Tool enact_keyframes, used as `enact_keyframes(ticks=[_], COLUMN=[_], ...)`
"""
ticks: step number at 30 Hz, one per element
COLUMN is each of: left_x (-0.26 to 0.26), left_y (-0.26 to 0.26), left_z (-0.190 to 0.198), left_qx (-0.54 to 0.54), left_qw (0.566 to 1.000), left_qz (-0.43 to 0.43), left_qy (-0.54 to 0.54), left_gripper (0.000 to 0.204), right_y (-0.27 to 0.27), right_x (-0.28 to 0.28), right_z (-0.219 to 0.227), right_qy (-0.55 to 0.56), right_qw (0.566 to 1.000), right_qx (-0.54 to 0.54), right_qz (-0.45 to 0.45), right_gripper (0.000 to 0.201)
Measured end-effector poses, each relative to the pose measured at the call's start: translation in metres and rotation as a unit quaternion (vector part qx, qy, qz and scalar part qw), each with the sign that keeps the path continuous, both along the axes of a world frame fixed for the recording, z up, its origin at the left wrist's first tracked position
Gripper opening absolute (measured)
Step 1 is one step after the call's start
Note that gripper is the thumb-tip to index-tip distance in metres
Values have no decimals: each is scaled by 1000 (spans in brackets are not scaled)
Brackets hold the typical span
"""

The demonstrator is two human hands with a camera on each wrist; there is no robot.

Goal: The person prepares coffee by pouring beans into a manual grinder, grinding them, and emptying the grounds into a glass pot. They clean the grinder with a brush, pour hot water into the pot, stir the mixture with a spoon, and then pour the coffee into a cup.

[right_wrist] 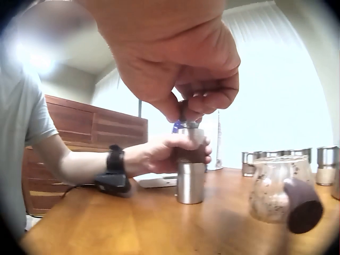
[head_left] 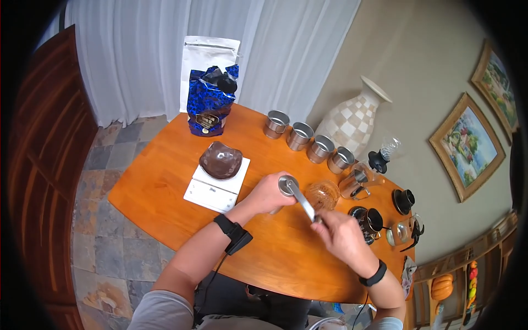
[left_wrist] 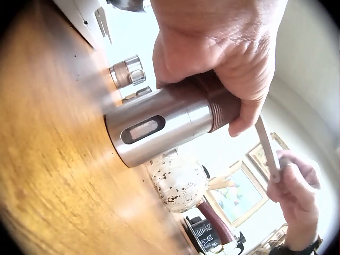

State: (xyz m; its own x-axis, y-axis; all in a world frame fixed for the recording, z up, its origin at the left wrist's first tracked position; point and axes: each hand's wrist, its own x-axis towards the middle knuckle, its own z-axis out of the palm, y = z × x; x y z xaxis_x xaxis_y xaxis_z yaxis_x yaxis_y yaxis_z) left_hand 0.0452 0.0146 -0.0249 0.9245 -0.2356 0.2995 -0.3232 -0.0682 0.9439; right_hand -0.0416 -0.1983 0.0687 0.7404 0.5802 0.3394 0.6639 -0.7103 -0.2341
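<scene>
A steel hand coffee grinder [left_wrist: 159, 127] stands upright on the wooden table [right_wrist: 127, 223]. My left hand [head_left: 268, 193] wraps round its brown upper band, below the lid. From the lid a flat metal crank [head_left: 301, 199] reaches toward my right hand [head_left: 342, 235]. The fingertips and thumb of that hand pinch the dark crank knob [right_wrist: 187, 112]. A slot window [left_wrist: 143, 129] shows in the grinder's lower side. Just beyond the right hand sits a speckled glass pot [right_wrist: 271, 183] with a brown handle.
Left of the grinder, a glossy brown bowl [head_left: 221, 160] rests on a white scale [head_left: 212, 192]. Behind are a blue coffee bag [head_left: 209, 107], several steel cups [head_left: 300, 137] and a checkered vase [head_left: 355, 118]. On the right stand a black-and-glass dripper [head_left: 379, 159] and a glass kettle [head_left: 399, 234].
</scene>
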Motion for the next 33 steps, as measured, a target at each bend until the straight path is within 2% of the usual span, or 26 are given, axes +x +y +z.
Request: enact_keyframes(ticks=[6,10,13,15,19,20,21,22,23,24,25,27,33], left_x=[0,7,1,2,-2,-4,-10,-4,-2,-2,-2,-2,-4], left_y=[1,3,4,4,-1,0,5,4,3,2,2,2,2], left_z=[0,-11,-18,-18,-5,0,19,15,10,6,3,4,5], left_qx=[46,-3,-41,-31,-4,5,-2,24,23,21,19,9,28], left_qw=[998,999,997,995,990,996,995,992,992,997,1000,1000,999], left_qz=[16,-31,-34,-25,12,-4,-72,-74,-75,-47,-19,-18,-13], left_qy=[-37,9,-53,-86,-143,-87,68,102,103,53,4,3,11], left_gripper=[38,35,34,33,31,30,27,31,31,31,31,34,34], right_y=[53,96,121,134,146,145,141,135,127,117,108,87,14], right_x=[-2,25,54,72,116,130,140,148,155,159,161,162,124], right_z=[-2,-8,-13,-13,-15,-18,-18,-15,-11,-9,-8,-7,-17], right_qy=[-40,-63,-63,-47,-35,-44,-53,-52,-23,7,7,22,-13], right_qw=[984,970,965,976,986,989,991,991,997,1000,1000,998,992], right_qx=[-8,43,16,-24,-30,-12,7,6,7,7,5,3,61], right_qz=[175,230,252,212,163,143,121,120,74,27,26,-55,-108], right_gripper=[25,25,27,27,26,23,22,22,22,23,23,24,23])
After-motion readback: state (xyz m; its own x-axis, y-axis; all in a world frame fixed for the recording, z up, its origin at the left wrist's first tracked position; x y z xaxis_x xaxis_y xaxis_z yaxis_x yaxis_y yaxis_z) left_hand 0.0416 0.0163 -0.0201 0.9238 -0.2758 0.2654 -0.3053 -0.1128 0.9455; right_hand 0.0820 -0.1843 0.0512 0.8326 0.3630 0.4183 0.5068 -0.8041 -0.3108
